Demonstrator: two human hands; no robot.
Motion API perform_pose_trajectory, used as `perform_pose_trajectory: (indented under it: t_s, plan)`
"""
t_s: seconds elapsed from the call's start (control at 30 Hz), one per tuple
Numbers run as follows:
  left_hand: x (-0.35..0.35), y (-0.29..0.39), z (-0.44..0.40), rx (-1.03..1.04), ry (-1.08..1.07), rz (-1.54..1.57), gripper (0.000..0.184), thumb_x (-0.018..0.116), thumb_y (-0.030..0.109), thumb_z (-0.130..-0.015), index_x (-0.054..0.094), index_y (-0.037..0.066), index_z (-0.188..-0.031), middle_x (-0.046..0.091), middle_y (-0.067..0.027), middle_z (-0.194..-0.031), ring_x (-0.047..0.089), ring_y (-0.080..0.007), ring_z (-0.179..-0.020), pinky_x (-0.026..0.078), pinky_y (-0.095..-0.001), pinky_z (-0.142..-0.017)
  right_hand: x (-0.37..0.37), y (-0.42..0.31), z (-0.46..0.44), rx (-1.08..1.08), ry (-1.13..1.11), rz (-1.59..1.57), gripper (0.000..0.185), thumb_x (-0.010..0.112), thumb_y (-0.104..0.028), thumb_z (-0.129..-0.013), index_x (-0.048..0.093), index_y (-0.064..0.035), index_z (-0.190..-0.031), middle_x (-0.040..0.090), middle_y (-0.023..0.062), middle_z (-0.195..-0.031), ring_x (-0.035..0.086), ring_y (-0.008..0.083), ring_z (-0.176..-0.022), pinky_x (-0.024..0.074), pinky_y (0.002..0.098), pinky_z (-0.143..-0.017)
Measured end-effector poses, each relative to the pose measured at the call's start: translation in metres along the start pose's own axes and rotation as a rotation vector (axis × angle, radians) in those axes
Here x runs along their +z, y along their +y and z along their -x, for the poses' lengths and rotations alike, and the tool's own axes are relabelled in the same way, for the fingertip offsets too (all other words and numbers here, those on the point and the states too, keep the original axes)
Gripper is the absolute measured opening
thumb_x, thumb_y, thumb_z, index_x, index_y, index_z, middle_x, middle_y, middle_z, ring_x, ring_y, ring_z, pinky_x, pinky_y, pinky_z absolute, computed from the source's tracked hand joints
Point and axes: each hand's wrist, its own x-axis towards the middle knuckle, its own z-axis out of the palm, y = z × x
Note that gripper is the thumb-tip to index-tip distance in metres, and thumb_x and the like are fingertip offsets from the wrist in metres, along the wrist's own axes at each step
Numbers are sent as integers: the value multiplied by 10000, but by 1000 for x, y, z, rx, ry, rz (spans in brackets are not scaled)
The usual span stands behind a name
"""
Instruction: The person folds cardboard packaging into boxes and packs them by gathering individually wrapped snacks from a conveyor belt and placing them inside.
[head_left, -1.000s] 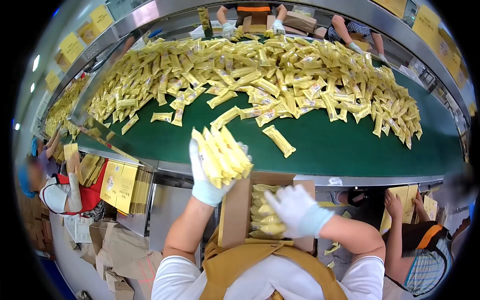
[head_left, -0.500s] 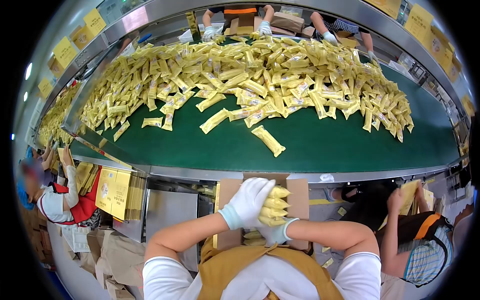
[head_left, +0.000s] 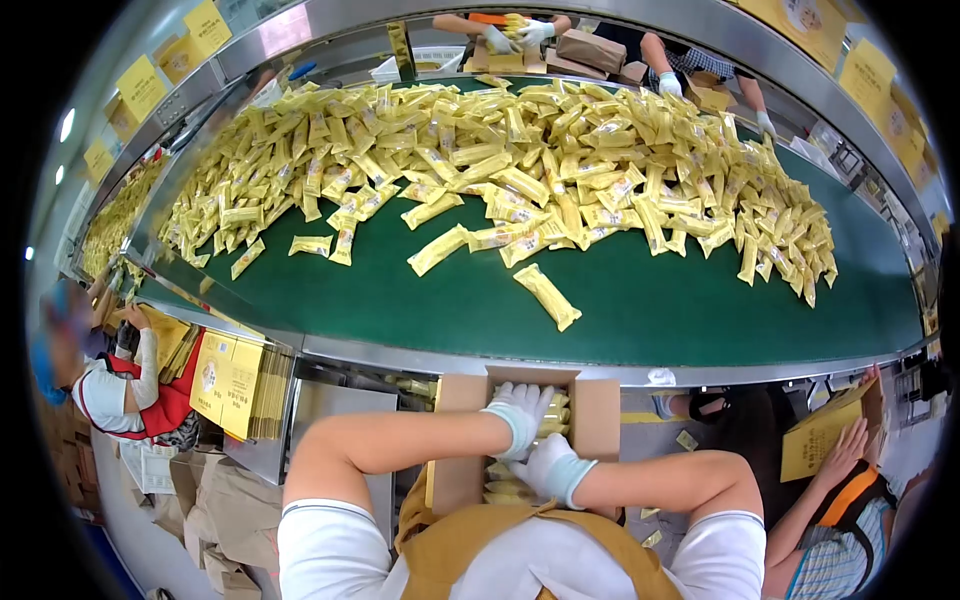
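Observation:
An open cardboard box [head_left: 598,420] stands in front of my body. Inside it is a stack of yellow snack packets [head_left: 557,412], held between my white-gloved hands. My left hand [head_left: 518,412] presses along the stack's left side, fingers together and pointing away from me. My right hand [head_left: 552,468] is closed against the near end of the stack, its fingertips partly hidden. Other yellow packets [head_left: 503,488] lie deeper in the box, below my hands.
A green conveyor belt [head_left: 400,310] bears a large heap of yellow packets [head_left: 460,150]. Its metal edge [head_left: 400,360] runs just beyond the box. Folded yellow cartons [head_left: 228,385] stand at left. Co-workers' hands [head_left: 520,35] work across the belt; another person handles a yellow carton [head_left: 825,430] at right.
Both my hands have gone down into the box with the stack of packets, which was held above it. The co-worker at right has turned the carton, and hands across the belt have shifted.

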Motion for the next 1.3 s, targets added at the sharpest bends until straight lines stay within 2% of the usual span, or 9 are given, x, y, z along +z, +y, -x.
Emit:
perform_pose_trajectory:
  t_s: [0.13,0.27,0.4,0.53,0.77,1.07,1.13,1.2,1.3]
  plan:
    - [-129,-44,56,288,-402,213,723,719,398,-862,504,-27,-1405,648,-210,-1206,618,-320,-1162,452,-416,-1037,-90,85,74,-455,77,-656,482,606,-394,-935,641,-79,-1297,727,130,-1064,702,267,-887,550,406,-837]
    - [-141,-155,35,385,43,1137,446,668,347,-925,677,-33,-1159,721,-181,-1113,690,-282,-1009,527,-337,-914,-124,181,68,12,754,-1084,412,693,-363,-876,694,-77,-1173,711,160,-1055,678,282,-1010,522,391,-927]
    - [-115,-198,-80,-87,889,306,667,708,470,-838,578,48,-1339,623,-191,-1300,598,-328,-1191,477,-361,-996,-133,270,-40,339,1145,-331,546,676,-355,-837,580,-147,-1333,567,141,-1353,492,357,-1310,382,468,-1098]
    - [-87,-188,-150,-267,931,86,774,681,625,-765,521,241,-1417,491,-179,-1415,413,-393,-1328,233,-631,-1104,-144,301,-107,609,1011,-264,635,638,-446,-837,490,-284,-1433,491,135,-1442,395,518,-1323,257,642,-1118]
    - [-74,-169,-125,-106,840,42,403,590,382,-906,617,260,-1289,552,-158,-1272,448,-381,-1264,285,-568,-1059,-78,275,-80,382,1110,0,457,619,-373,-889,601,-225,-1321,541,144,-1302,428,487,-1216,277,657,-1076]
    - [-21,-156,-49,7,766,220,520,668,358,-887,581,123,-1343,604,-119,-1219,540,-330,-1172,395,-433,-1023,7,238,23,342,849,-239,465,672,-282,-882,605,-121,-1313,538,117,-1429,371,501,-1371,276,582,-1138]
    - [-13,-153,-46,0,885,304,538,683,346,-882,572,105,-1349,604,-122,-1222,544,-336,-1161,413,-436,-1008,8,239,24,290,1156,-517,467,710,-238,-866,616,-111,-1306,537,146,-1437,395,467,-1378,317,509,-1143]
    - [-15,-147,-62,-31,842,359,561,709,337,-866,561,79,-1342,593,-135,-1247,551,-342,-1143,448,-432,-972,-2,234,9,395,1437,-556,544,736,-210,-852,566,-31,-1337,535,222,-1393,486,414,-1294,395,441,-1091]
    - [-25,-137,-90,-119,710,303,553,735,326,-844,576,76,-1311,589,-147,-1211,556,-351,-1136,465,-431,-971,-15,235,-9,724,1069,-481,524,769,-188,-821,578,-7,-1274,582,207,-1244,540,407,-1166,439,450,-1024]
